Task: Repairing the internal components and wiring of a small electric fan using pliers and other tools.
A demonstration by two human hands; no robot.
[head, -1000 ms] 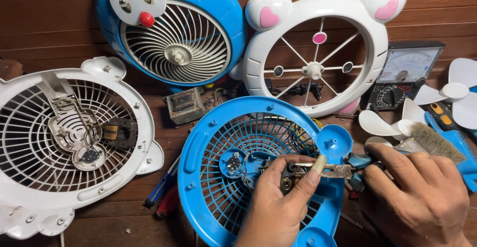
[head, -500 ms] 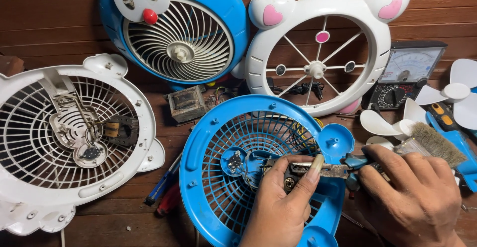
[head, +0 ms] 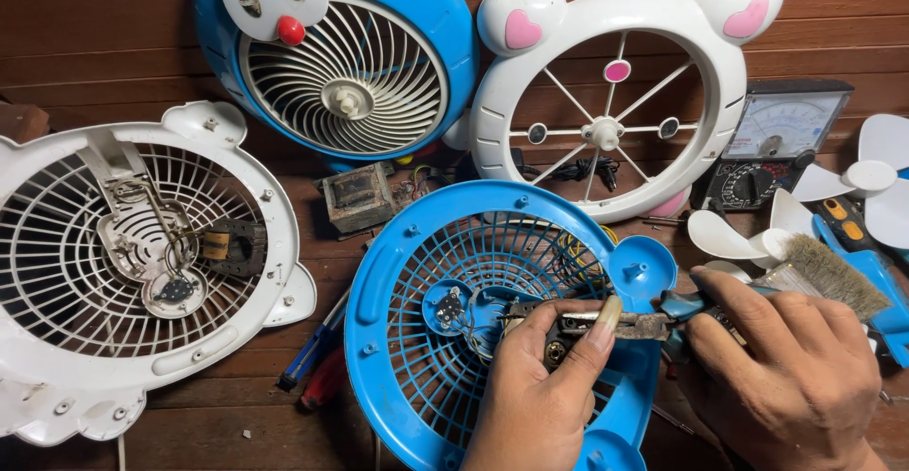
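A blue fan grille shell (head: 398,272) lies in front of me on the wooden surface. My left hand (head: 544,386) rests on it and pinches a small dark motor part (head: 559,346) near its middle. My right hand (head: 786,376) grips blue-handled pliers (head: 663,318), whose jaws reach left to that part beside my left thumb. A small round circuit piece (head: 448,306) sits on the grille just left of my fingers.
A white rear grille with a motor (head: 114,263) lies at left. A blue cartoon-faced fan front (head: 341,54) and a white eared grille (head: 615,83) stand behind. A small transformer (head: 356,198), an analog multimeter (head: 772,140), white fan blades (head: 852,187), a brush (head: 833,277) and screwdrivers (head: 317,367) lie around.
The view shifted slightly. My hands stay on the motor part, with the pliers' jaws still at it; little else differs.
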